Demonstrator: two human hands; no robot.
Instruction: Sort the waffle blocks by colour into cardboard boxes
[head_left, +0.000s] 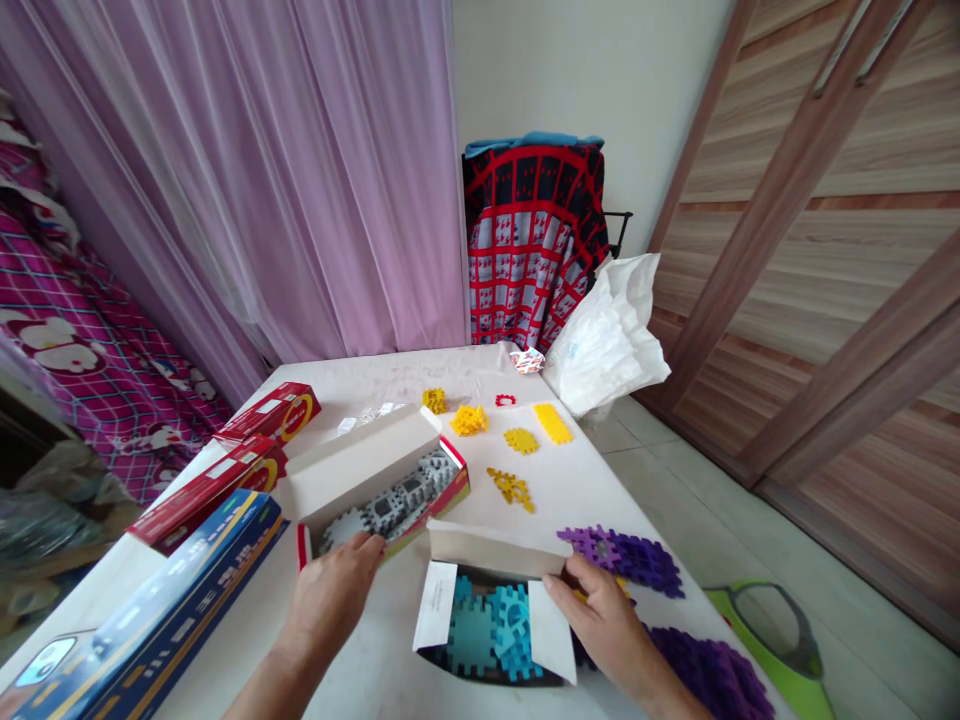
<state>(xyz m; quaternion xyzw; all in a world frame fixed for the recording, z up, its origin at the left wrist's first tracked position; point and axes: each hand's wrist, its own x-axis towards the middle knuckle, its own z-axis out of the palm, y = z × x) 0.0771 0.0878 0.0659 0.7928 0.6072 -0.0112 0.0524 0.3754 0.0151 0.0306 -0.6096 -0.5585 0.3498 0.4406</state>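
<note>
My left hand (339,585) is closed at the near edge of a long open box (360,450), its curled fingers on the front wall. Grey interlocking plastic pieces (397,505) fill that box. To the right stands a smaller open box (499,545) with its flaps spread, holding teal interlocking pieces (487,630). The right side of this smaller box is pinched by my right hand (604,615), thumb near the flap corner. Part of that hand's grip is hidden behind the cardboard. Purple interlocking pieces (637,560) lie just beyond and beside my right hand.
Yellow pieces (511,490) and a red ring piece (505,400) are spread farther back on the white table (405,365). At left lie a blue box (180,610) and red boxes (217,490). A white bag (611,335) stands past the far right corner.
</note>
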